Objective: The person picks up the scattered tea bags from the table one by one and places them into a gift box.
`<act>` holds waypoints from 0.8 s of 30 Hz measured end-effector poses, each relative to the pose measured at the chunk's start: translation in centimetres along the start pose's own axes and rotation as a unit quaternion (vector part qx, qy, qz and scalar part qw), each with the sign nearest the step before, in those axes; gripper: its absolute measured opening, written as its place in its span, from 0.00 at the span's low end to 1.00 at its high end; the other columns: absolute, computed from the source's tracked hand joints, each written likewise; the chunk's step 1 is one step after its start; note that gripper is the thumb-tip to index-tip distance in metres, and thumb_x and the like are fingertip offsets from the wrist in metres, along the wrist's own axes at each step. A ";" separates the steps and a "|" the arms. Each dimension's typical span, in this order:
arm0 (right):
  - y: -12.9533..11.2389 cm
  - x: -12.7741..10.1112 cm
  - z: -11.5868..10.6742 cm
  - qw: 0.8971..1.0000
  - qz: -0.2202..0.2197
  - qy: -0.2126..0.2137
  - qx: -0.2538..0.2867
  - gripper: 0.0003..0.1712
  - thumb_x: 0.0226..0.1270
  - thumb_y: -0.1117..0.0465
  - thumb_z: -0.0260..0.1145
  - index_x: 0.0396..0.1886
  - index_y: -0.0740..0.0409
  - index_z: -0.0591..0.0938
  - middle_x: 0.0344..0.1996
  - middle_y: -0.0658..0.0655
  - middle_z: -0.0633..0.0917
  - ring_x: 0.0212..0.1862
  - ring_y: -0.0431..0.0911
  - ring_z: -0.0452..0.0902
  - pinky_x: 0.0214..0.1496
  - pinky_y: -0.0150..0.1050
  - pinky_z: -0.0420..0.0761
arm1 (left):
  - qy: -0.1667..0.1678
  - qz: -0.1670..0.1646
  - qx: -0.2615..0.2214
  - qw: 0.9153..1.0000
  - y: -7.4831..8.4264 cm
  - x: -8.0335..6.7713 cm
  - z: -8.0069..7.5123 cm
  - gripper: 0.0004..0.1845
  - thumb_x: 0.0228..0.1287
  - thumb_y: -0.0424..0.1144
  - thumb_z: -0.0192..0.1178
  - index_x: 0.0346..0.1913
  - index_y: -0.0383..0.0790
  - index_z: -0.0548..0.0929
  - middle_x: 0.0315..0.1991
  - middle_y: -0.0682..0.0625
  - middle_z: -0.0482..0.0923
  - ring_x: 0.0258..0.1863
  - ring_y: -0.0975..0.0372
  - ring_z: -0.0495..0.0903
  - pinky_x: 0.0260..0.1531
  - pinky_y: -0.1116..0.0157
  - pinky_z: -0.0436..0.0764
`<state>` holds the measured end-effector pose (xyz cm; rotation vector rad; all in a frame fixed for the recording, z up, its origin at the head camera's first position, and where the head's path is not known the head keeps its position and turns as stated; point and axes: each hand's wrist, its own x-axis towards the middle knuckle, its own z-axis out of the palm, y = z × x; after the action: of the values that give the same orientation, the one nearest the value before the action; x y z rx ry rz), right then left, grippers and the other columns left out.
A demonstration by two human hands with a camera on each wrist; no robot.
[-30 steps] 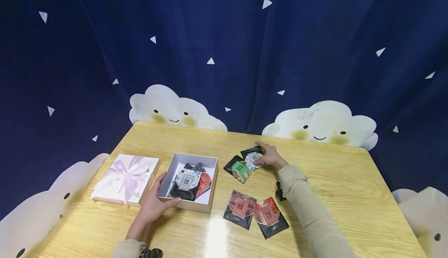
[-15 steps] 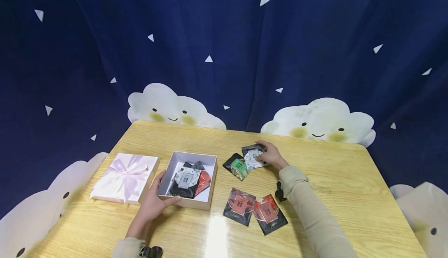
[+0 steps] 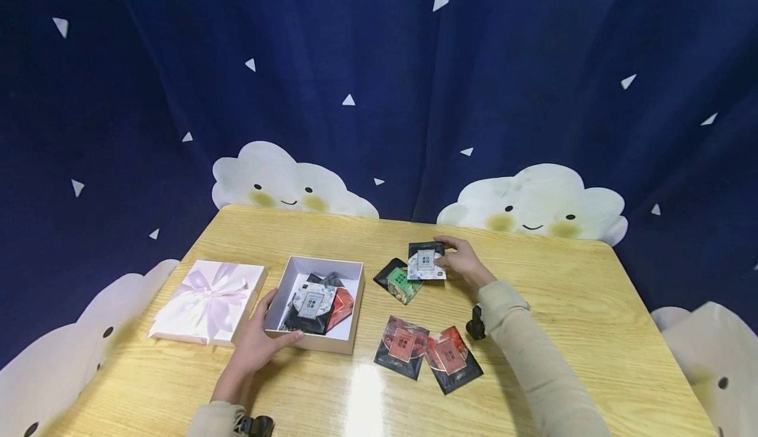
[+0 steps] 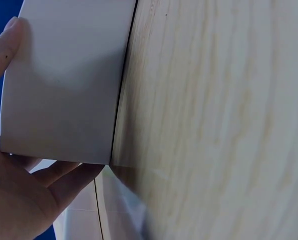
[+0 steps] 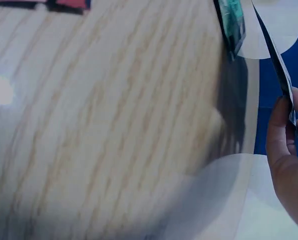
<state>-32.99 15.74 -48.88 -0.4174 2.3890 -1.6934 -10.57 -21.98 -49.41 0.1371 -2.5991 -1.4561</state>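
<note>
An open white box [image 3: 353, 302] sits on the wooden table [image 3: 562, 305] with several sachets [image 3: 312, 305] inside. My left hand [image 3: 256, 343] grips the box's near left corner, thumb along its side; in the left wrist view the fingers [image 4: 49, 175] wrap the box wall [image 4: 64, 85]. My right hand [image 3: 460, 262] pinches a black-and-white sachet [image 3: 426, 260] lifted off the table, seen edge-on as the sachet [image 5: 279, 75] in the right wrist view. A green sachet [image 3: 399, 282] lies just left of it.
The box lid [image 3: 207, 301] with a pale pink ribbon lies left of the box. Two red-and-black sachets [image 3: 426, 354] overlap near the table's front middle. A dark blue curtain with cloud figures [image 3: 533, 206] hangs behind the table.
My right hand has raised the black-and-white sachet off the green one and turned it more upright. My left hand stays on the box corner.
</note>
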 end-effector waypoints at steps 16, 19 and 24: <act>-2.3 -1.1 0.5 0.999 0.018 0.023 -0.020 0.34 0.45 0.75 0.66 0.58 0.68 0.71 0.46 0.68 0.76 0.45 0.54 0.71 0.38 0.31 0.73 | -0.014 -0.012 -0.008 1.000 0.4 0.0 -0.2 0.53 0.40 0.39 0.74 0.68 0.34 0.52 0.65 0.31 0.55 0.62 0.40 0.57 0.61 0.45 0.55; -2.9 -1.3 0.9 1.000 0.008 0.028 -0.008 0.34 0.44 0.75 0.67 0.57 0.68 0.72 0.46 0.68 0.76 0.46 0.55 0.70 0.37 0.31 0.73 | -0.017 -0.014 -0.009 1.000 0.5 0.0 -0.3 0.53 0.40 0.39 0.74 0.68 0.34 0.51 0.65 0.31 0.55 0.62 0.40 0.57 0.60 0.45 0.56; -4.1 -1.8 1.4 1.000 0.008 0.021 0.016 0.34 0.45 0.76 0.66 0.58 0.67 0.72 0.46 0.68 0.76 0.40 0.49 0.73 0.34 0.31 0.75 | -0.020 -0.015 -0.019 1.000 0.6 -0.1 -0.3 0.54 0.40 0.39 0.74 0.69 0.35 0.51 0.65 0.31 0.55 0.62 0.41 0.57 0.61 0.46 0.56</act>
<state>-30.36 13.79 -45.49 -0.3606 2.3838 -1.7486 -10.46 -21.94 -48.75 0.1439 -2.6094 -1.5335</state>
